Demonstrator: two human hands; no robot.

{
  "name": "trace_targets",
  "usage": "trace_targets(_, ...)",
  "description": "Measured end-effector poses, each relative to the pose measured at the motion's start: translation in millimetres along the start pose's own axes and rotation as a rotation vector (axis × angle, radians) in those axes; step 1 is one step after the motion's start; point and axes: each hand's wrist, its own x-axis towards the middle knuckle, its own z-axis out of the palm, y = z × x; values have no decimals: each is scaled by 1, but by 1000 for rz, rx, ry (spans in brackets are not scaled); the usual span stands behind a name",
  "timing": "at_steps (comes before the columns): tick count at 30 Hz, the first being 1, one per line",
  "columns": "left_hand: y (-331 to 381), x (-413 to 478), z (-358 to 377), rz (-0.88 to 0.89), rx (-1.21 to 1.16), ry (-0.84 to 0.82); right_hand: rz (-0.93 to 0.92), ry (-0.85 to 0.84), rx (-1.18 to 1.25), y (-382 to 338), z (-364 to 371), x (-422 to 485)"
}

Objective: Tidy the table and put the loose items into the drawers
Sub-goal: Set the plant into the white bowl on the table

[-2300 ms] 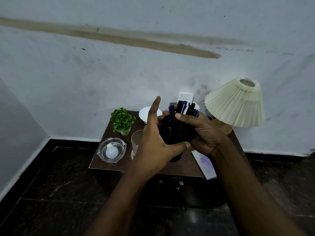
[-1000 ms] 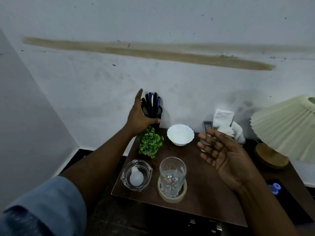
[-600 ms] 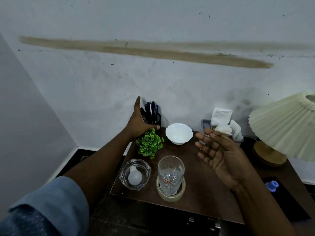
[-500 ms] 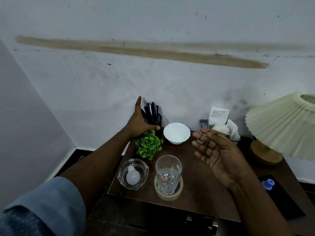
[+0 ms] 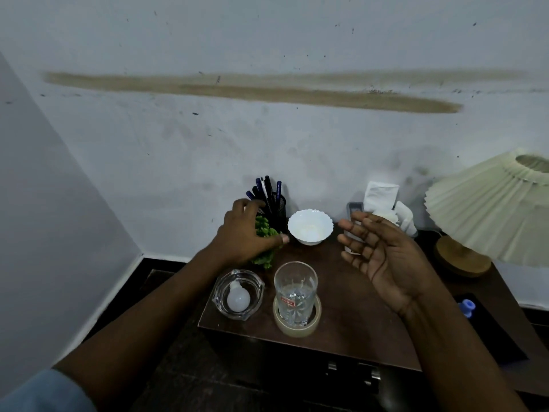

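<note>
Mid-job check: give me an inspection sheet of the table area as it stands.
Surface: brown wooden table, drawer handles below front edge.
Job's things: pen holder at back; light bulb in glass ashtray; tumbler standing inside tape roll; white bowl; remote; tissues.
Clutter: potted plant, lamp.
Hands: left hand over the potted plant, grip unclear; right hand open, hovering.
Cables: nothing seen.
Surroundings: stained wall, dark floor.

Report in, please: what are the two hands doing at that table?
Left hand over the small plant, grip unclear. Right hand open, empty, above the table. Pen holder upright by the wall. Glass nearby.
</note>
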Motion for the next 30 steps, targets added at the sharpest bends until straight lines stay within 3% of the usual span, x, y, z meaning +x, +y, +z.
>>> trace_targets(4,-1,-9,10,73,108,-94,-2,-4,11,-6,1,-3)
trace_targets(9,12,-6,-12,129,91,18,-33,-2,-63,-9,4,-4)
trace_targets(13,60,2,-56,256,44,39,-182,55,-280,-3,9,-5)
trace_targets(16,115,5,-74,402,-14,-47,-298,-29,-407,-2,11,-8)
trace_targets(19,158,5,-58,499,-104,-228,-384,-134,-316,-1,14,-7)
trace_targets(22,165,7,-33,388,-448,-410,-432,10,-287,-3,6,-1)
trace_targets(24,147,14,-21,214,-659,-346,-404,140,-229,-3,-4,4)
trace_targets(25,134,19,-15,160,-597,-247,-382,195,-167,-2,-11,7)
trace_targets(27,96,31,-2,130,-191,-111,-369,246,-98,1,-18,10)
trace_targets(29,67,37,18,103,122,-211,-391,254,-109,2,-24,13)
trace_targets(30,57,37,27,76,170,-271,-396,245,-98,4,-25,15)
